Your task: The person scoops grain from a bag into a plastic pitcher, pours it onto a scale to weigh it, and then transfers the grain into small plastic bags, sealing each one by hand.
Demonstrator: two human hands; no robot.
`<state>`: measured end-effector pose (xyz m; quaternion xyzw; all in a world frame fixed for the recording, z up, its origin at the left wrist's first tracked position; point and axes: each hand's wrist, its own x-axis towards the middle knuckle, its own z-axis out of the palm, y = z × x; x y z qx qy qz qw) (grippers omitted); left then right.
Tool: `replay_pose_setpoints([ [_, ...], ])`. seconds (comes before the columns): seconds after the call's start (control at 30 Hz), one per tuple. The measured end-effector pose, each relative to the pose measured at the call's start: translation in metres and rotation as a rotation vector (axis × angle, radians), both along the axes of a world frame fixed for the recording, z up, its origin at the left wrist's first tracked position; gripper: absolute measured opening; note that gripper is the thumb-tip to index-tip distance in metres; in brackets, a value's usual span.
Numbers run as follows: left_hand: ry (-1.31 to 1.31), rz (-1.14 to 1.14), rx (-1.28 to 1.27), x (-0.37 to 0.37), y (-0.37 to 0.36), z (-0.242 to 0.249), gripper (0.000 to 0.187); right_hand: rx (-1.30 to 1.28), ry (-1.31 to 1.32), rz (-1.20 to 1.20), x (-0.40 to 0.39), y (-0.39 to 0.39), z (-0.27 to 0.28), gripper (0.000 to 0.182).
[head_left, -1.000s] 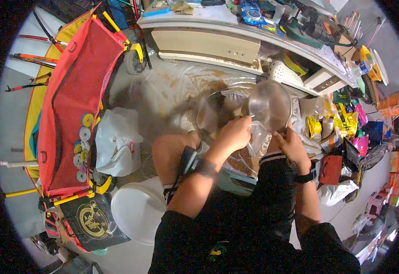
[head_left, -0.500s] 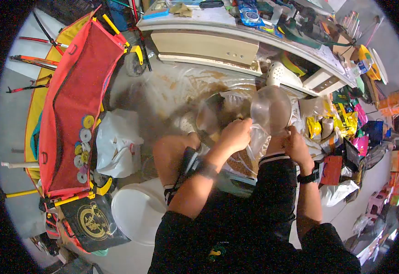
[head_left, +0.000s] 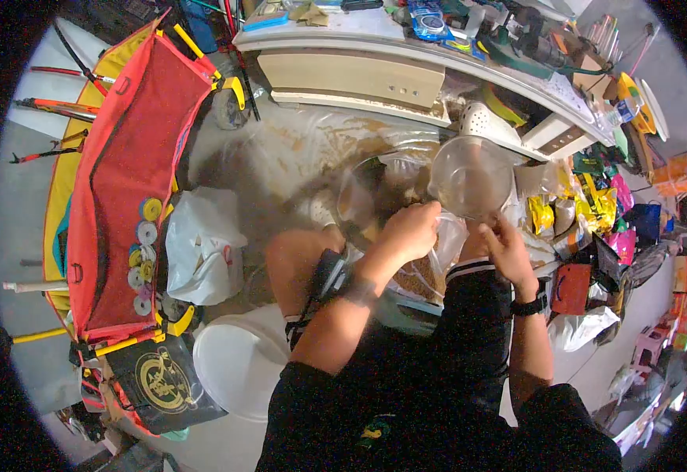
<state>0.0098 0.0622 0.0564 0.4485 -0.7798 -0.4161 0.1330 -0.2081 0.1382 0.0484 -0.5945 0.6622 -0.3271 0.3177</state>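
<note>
A clear, round plastic bowl (head_left: 473,175) is raised above my leg, its wide face turned partly toward me. My right hand (head_left: 508,248) pinches the bowl's near rim between thumb and fingers. Close to the bowl's left edge, my left hand (head_left: 414,232) is closed on a fold of clear plastic bag (head_left: 447,245); the exact grip is hidden behind the fingers. Left of the bowl is a round, clear-walled container (head_left: 349,193) with dark brown contents. Brown grainy material (head_left: 422,279) shows below my left hand.
Plastic sheeting (head_left: 280,145) smeared with brown covers the floor ahead. A cluttered desk (head_left: 343,35) stands beyond. To the left are a red fabric tray (head_left: 127,181), a white plastic bag (head_left: 202,252) and a white bucket (head_left: 233,370). Yellow packets (head_left: 595,208) lie to the right.
The bowl has turned to show more of its round face and shifted slightly right. My right hand's fingers have changed position at its rim. My left hand has barely moved.
</note>
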Motion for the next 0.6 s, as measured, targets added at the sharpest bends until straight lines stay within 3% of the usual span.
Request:
replay_pose_setpoints([
  [0.13,0.018,-0.009,0.023,-0.004,0.002,-0.003,0.014,0.234,0.007,0.041,0.013,0.003,0.017,0.033],
  [0.2,0.05,-0.014,-0.003,-0.004,0.002,-0.001,0.014,-0.024,0.07,0.095,0.019,0.001,0.003,0.03],
  [0.37,0.051,-0.033,0.018,-0.004,0.005,0.003,0.013,-0.032,0.265,0.127,0.032,0.007,0.004,0.028],
  [0.43,0.05,-0.036,-0.007,-0.005,0.006,-0.001,0.011,0.301,-0.106,0.027,0.023,0.005,-0.015,0.023],
  [0.47,0.089,-0.025,-0.045,-0.005,0.007,-0.003,0.011,0.302,-0.107,0.03,0.02,0.005,-0.02,0.023],
  [0.53,0.128,-0.014,-0.086,-0.006,0.007,-0.005,0.011,0.136,-0.434,0.097,0.017,0.005,-0.021,0.023],
  [0.6,0.152,0.008,-0.046,-0.007,0.005,-0.003,0.013,0.095,-0.446,0.107,0.02,0.005,-0.014,0.023],
])
